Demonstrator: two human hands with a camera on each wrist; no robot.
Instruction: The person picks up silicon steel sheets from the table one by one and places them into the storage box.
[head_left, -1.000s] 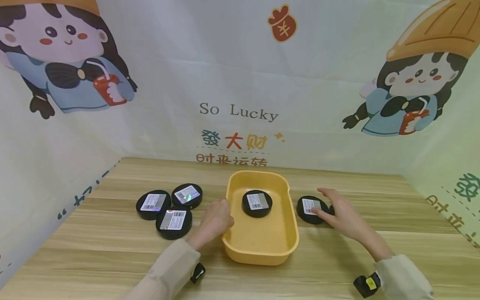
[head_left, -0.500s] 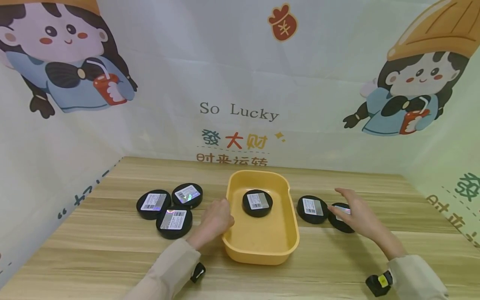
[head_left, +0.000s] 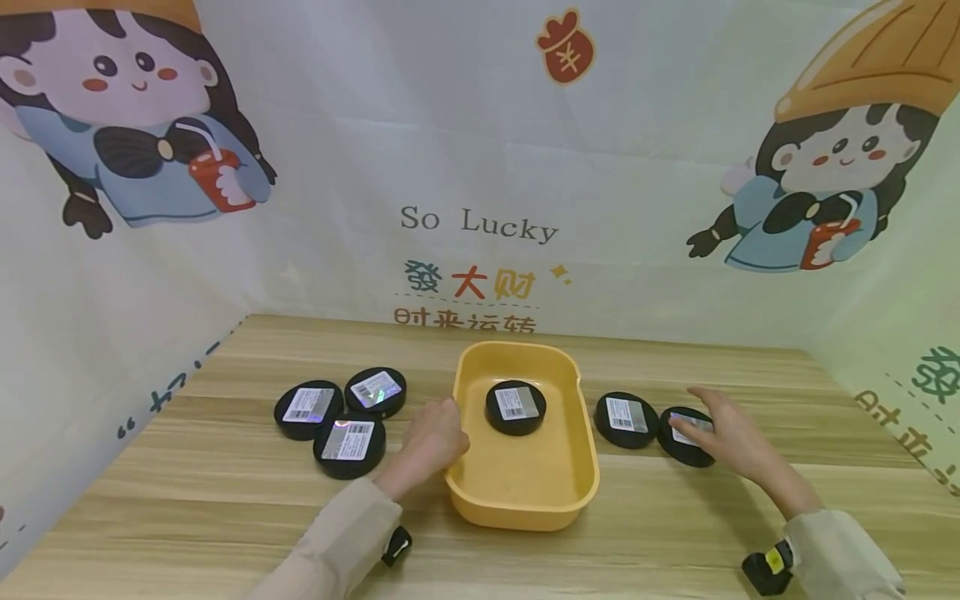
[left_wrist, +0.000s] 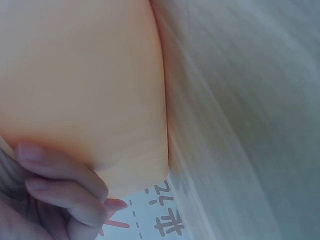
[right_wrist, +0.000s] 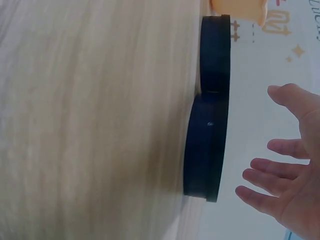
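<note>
My left hand [head_left: 432, 437] holds the left rim of a yellow plastic tub [head_left: 525, 517]. In the left wrist view its curled fingers [left_wrist: 75, 200] lie against the tub's wall. One flat round black container [head_left: 528, 428] with a silver-and-white barcode label lies inside the tub. Right of the tub lie two more such containers, the nearer one [head_left: 619, 438] and the outer one [head_left: 686, 457], side by side. Over the outer one hovers my right hand [head_left: 731, 437], thumb and fingers spread. The right wrist view shows a gap between this hand [right_wrist: 295, 170] and the containers' lids.
Three matching black containers, one of them in front [head_left: 349, 462], sit clustered left of the tub on the wood-grain table [head_left: 187, 508]. A printed white cloth [head_left: 337, 167] hangs behind the table and along both sides.
My right hand has moved right, from over the nearer right-hand container to over the outer one, which now shows more. The left hand and the tub stay put.
</note>
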